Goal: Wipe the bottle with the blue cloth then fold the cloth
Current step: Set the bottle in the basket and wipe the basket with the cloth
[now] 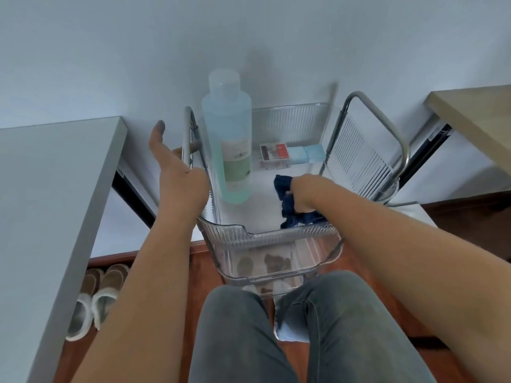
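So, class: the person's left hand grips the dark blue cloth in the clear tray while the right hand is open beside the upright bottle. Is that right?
Not quite: the hands are swapped. In the head view the right hand grips the dark blue cloth in the clear tray, while the left hand is open beside the upright bottle.

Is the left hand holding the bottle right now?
No, the left hand is open beside the cart, apart from the bottle, while the right hand grips the blue cloth.
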